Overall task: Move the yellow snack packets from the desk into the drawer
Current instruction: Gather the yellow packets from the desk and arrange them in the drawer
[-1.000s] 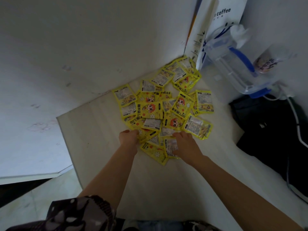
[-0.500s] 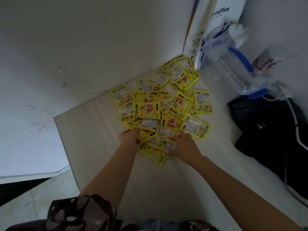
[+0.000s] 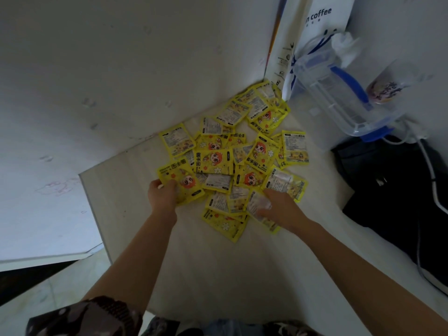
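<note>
Patterned sleeve [image 3: 84, 316] at near edge, left forearm bare beyond it. Pale bench [image 3: 218, 275] carries all items. Left hand [image 3: 163, 194]: grip closed on yellow packet [image 3: 183, 184] at left edge of pile, thumb on top face. Right hand [image 3: 282, 209]: fingers flat on packet [image 3: 258, 206] at near right of pile; grip state cannot be determined. Snack packets [image 3: 232, 158] lie overlapped, spread toward far corner. Black bag [image 3: 392, 190] right of pile. Clear jug with blue handle [image 3: 339, 93] beyond, beside white coffee bag [image 3: 320, 18].
</note>
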Demonstrator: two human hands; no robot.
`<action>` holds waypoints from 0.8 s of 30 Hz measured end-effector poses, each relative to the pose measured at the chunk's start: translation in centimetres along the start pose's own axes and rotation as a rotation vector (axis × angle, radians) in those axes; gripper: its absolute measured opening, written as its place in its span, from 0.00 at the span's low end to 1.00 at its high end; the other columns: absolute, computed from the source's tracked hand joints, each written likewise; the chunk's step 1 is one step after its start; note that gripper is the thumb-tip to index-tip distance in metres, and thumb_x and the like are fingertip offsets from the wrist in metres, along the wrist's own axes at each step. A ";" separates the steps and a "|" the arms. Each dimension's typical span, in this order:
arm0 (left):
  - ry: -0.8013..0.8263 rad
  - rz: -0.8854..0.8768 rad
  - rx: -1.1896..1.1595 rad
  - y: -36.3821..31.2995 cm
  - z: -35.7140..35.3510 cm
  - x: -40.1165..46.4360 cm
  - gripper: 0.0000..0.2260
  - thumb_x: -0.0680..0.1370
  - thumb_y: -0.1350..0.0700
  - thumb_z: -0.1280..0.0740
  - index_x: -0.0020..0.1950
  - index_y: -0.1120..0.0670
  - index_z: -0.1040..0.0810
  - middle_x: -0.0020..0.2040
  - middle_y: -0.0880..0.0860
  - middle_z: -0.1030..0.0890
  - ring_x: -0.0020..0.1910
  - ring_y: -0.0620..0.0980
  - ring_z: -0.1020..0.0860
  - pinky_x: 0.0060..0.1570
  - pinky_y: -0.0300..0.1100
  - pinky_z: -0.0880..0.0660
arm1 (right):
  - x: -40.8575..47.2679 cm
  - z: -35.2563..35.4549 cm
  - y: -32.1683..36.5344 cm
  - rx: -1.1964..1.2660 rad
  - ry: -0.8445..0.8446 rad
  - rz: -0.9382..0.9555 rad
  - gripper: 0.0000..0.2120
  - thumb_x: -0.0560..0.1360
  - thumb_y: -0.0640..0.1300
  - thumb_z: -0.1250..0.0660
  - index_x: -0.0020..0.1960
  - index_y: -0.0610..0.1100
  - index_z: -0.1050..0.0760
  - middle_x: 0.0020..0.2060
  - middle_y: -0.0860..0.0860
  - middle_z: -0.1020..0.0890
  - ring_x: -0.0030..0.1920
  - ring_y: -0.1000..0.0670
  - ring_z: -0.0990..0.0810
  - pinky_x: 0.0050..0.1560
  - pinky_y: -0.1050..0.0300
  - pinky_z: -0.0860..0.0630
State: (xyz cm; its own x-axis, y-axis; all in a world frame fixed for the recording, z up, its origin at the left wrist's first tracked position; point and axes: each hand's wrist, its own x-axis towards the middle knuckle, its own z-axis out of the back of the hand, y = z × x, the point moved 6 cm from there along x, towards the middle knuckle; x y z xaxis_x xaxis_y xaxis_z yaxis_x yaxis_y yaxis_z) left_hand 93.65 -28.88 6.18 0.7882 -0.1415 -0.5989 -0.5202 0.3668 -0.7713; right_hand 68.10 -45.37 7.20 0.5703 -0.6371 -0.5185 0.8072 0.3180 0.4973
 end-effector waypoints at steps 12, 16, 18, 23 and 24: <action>0.495 -0.602 1.076 -7.0 -8.9 0.6 0.30 0.73 0.53 0.26 0.72 0.57 0.32 0.68 0.58 0.27 0.67 0.57 0.29 0.61 0.48 0.31 | 3.3 5.4 -2.9 -0.037 -0.064 -0.073 0.30 0.73 0.50 0.30 0.71 0.40 0.35 0.69 0.42 0.29 0.67 0.43 0.30 0.61 0.53 0.32; 0.591 -0.686 1.383 -6.7 -11.3 1.1 0.29 0.78 0.52 0.33 0.76 0.54 0.38 0.73 0.57 0.32 0.70 0.57 0.32 0.63 0.49 0.32 | 4.3 5.5 -3.8 -0.048 -0.045 -0.096 0.27 0.73 0.49 0.29 0.67 0.40 0.31 0.65 0.41 0.26 0.63 0.41 0.27 0.60 0.50 0.29; 0.607 -0.715 1.458 -6.6 -12.2 1.3 0.27 0.79 0.52 0.35 0.76 0.53 0.38 0.72 0.57 0.31 0.69 0.58 0.31 0.62 0.49 0.31 | 4.6 5.5 -4.2 -0.047 -0.051 -0.099 0.28 0.73 0.49 0.30 0.68 0.40 0.32 0.66 0.42 0.27 0.65 0.42 0.29 0.62 0.50 0.30; 0.578 -0.947 1.562 -6.7 -13.8 1.6 0.21 0.79 0.52 0.34 0.70 0.56 0.30 0.67 0.58 0.30 0.67 0.60 0.34 0.62 0.55 0.30 | 5.2 5.5 -4.6 -0.133 -0.110 -0.064 0.25 0.72 0.49 0.29 0.65 0.41 0.29 0.62 0.41 0.30 0.62 0.40 0.33 0.59 0.52 0.35; 0.568 -0.988 1.570 -6.6 -13.9 1.8 0.20 0.78 0.52 0.34 0.69 0.57 0.30 0.68 0.57 0.31 0.67 0.59 0.34 0.63 0.55 0.30 | 5.2 5.5 -4.6 -0.149 -0.119 -0.062 0.25 0.72 0.49 0.29 0.65 0.41 0.30 0.63 0.41 0.30 0.62 0.39 0.34 0.60 0.51 0.35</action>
State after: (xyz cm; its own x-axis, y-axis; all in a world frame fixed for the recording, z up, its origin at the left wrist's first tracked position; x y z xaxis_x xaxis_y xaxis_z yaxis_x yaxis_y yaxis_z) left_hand 93.98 -44.34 7.20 0.2234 -0.8976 -0.3800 0.9369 0.3053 -0.1703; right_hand 66.53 -54.05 6.05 0.5036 -0.7346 -0.4547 0.8591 0.3702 0.3533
